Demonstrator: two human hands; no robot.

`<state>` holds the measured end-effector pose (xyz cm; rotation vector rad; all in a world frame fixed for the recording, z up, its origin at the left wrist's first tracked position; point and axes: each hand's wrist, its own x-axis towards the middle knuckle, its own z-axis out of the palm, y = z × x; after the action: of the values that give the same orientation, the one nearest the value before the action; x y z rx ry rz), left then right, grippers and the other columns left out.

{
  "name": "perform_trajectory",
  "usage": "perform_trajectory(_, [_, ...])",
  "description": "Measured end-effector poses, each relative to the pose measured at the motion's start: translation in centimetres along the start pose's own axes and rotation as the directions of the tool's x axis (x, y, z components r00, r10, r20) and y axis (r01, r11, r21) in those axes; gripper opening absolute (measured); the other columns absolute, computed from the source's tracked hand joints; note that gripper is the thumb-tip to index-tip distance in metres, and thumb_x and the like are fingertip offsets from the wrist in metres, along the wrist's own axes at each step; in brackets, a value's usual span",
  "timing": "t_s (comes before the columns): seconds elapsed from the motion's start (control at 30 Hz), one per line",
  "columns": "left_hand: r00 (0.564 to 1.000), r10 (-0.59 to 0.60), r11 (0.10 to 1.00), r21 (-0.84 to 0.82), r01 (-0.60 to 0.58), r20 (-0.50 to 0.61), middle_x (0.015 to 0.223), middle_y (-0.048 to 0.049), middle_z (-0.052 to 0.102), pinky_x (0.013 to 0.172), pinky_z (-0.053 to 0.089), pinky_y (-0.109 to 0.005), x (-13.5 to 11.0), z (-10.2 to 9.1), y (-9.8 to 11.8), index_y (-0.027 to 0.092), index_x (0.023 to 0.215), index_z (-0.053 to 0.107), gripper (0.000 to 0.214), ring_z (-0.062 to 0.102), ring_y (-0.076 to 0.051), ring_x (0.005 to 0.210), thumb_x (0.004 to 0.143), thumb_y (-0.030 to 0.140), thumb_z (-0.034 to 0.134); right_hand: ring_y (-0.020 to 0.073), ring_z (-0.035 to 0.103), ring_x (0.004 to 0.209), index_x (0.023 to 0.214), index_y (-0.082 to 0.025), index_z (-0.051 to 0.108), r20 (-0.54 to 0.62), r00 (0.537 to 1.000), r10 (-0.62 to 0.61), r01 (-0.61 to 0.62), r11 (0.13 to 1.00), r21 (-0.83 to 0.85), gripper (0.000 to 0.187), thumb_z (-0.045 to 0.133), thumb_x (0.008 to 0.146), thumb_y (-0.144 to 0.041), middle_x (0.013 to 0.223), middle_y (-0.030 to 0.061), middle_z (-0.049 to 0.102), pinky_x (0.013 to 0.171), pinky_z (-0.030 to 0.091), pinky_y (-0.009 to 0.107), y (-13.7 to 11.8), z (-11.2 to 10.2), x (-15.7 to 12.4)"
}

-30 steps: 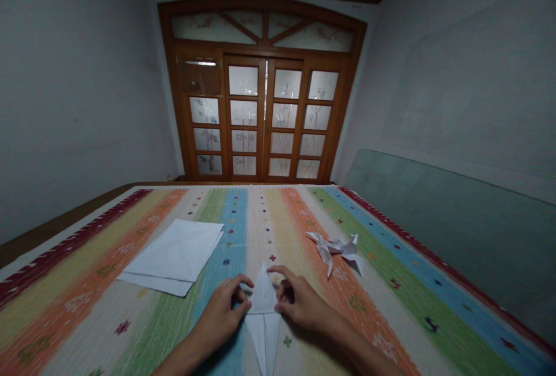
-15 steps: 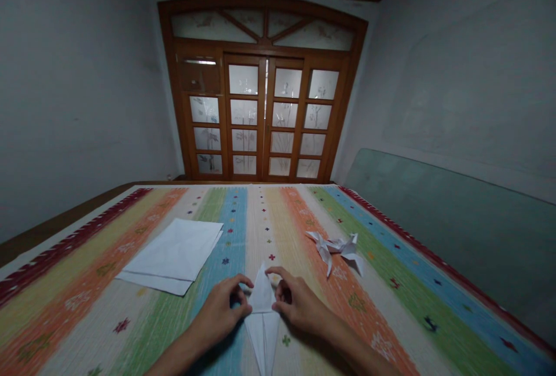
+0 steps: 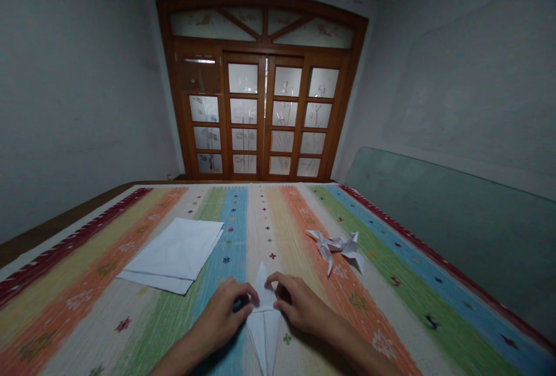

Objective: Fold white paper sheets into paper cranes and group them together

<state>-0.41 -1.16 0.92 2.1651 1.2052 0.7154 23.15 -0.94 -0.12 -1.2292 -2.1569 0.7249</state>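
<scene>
A white folded paper (image 3: 264,324), a long kite shape pointing away from me and toward me, lies on the striped cloth (image 3: 304,231) in front of me. My left hand (image 3: 222,313) pinches its left edge near the middle, fingers curled. My right hand (image 3: 299,305) pinches the right edge opposite, fingers curled too. The two sets of fingertips nearly meet over the paper's upper half.
A small stack of flat white sheets (image 3: 176,255) lies to the left on the cloth. Finished white paper cranes (image 3: 339,247) rest to the right. A glass pane (image 3: 456,237) leans along the right wall. Wooden glazed doors (image 3: 263,121) stand behind.
Both hands have drawn closer together over the paper, folding its upper side edges inward. The view has shifted slightly.
</scene>
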Motion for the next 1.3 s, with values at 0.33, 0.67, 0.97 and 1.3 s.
perform_trajectory(0.33, [0.994, 0.11, 0.991, 0.08, -0.111, 0.025, 0.091, -0.0035, 0.072, 0.088, 0.039, -0.038, -0.3, 0.3, -0.7, 0.028, 0.094, 0.08, 0.029, 0.059, -0.024, 0.093, 0.086, 0.008, 0.061, 0.0205, 0.064, 0.088, 0.087, -0.026, 0.082, 0.031, 0.996, -0.083, 0.084, 0.995, -0.045, 0.034, 0.061, 0.077, -0.001, 0.088, 0.0048, 0.07, 0.082, 0.047, 0.03, 0.2, 0.1, -0.1])
perform_trajectory(0.67, [0.993, 0.08, 0.983, 0.161, -0.093, 0.089, 0.094, -0.0057, 0.066, 0.085, 0.039, -0.037, -0.4, -0.1, 1.2, 0.034, 0.106, 0.08, 0.045, 0.057, -0.024, 0.095, 0.089, 0.001, 0.056, 0.0216, 0.059, 0.085, 0.098, -0.032, 0.083, 0.118, 0.984, -0.134, 0.16, 0.955, -0.251, 0.032, 0.065, 0.083, -0.011, 0.087, 0.0054, 0.064, 0.073, 0.041, 0.03, -1.2, -1.4, -0.5])
perform_trajectory(0.97, [0.99, 0.012, 0.936, 0.346, -0.061, 0.143, 0.092, -0.0055, 0.059, 0.081, 0.037, -0.039, -0.6, -0.5, 2.4, 0.043, 0.107, 0.079, 0.054, 0.051, -0.027, 0.095, 0.082, -0.001, 0.06, 0.0202, 0.059, 0.088, 0.101, -0.033, 0.082, 0.185, 0.977, -0.102, 0.144, 0.964, -0.226, 0.027, 0.066, 0.087, -0.016, 0.092, 0.0044, 0.062, 0.074, 0.042, 0.029, -2.4, -3.4, -0.6])
perform_trajectory(1.3, [0.996, -0.02, 0.924, 0.383, -0.014, 0.086, 0.088, -0.0059, 0.061, 0.078, 0.033, -0.038, -0.5, -1.5, 2.9, 0.037, 0.09, 0.084, 0.038, 0.05, -0.027, 0.093, 0.082, 0.007, 0.062, 0.0206, 0.061, 0.089, 0.093, -0.029, 0.084, 0.197, 0.98, -0.006, 0.057, 0.965, -0.255, 0.026, 0.067, 0.083, -0.012, 0.092, 0.0052, 0.065, 0.075, 0.04, 0.027, -2.1, -4.3, -0.7])
